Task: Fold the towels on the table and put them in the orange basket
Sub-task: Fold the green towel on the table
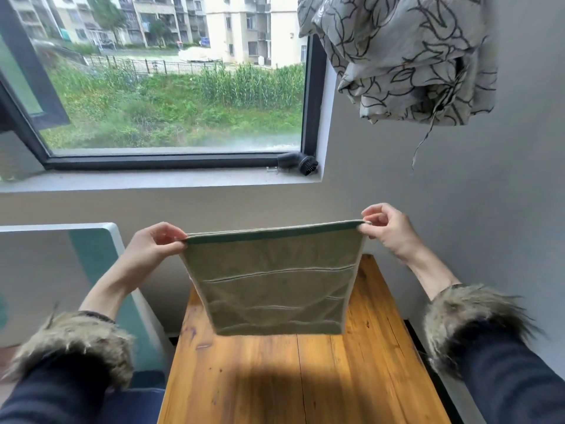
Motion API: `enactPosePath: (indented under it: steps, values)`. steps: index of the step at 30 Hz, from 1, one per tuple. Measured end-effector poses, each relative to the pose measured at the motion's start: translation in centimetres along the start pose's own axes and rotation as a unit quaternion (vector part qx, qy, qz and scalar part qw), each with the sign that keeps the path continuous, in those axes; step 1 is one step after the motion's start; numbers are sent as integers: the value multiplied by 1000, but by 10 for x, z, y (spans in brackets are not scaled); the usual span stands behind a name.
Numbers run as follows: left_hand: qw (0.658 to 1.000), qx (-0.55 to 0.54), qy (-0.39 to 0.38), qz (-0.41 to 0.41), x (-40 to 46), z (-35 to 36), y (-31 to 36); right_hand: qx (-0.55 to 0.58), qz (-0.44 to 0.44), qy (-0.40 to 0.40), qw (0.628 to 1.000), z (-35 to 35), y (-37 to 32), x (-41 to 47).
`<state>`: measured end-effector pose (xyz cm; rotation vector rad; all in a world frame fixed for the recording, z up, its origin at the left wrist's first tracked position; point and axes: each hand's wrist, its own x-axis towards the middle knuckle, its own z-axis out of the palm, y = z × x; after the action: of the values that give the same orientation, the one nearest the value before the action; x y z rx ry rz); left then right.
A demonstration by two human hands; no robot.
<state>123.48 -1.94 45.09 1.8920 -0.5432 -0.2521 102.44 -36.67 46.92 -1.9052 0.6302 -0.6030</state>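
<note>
Green towel [272, 286] hangs doubled in the air above the far end of the wooden table [305, 377], hiding that end. Left hand [153, 243] pinches its top left corner; right hand [386, 228] pinches the top right. Patterned curtain [397, 56] is bunched beside the window [171, 75]. Fur cuffs [73, 344] cover both wrists. No basket is in view.

You see an olive-green towel [272, 289] with a darker green band, an orange-brown wooden desk [305, 381] and a grey, black-leaf-patterned curtain [406, 56].
</note>
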Motion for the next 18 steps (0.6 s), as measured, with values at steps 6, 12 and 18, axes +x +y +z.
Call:
enactPosePath:
  steps: [6, 12, 18]
  values:
    - [994, 96, -29, 40, -3, 1, -6, -202, 2, -62, 977, 5, 1, 1]
    - [969, 237, -8, 70, 4, 16, -18, -336, 38, -101, 936, 20, 8, 6]
    - [960, 260, 73, 69, 32, 34, -17, -343, 23, 7, 939, 39, 13, 34]
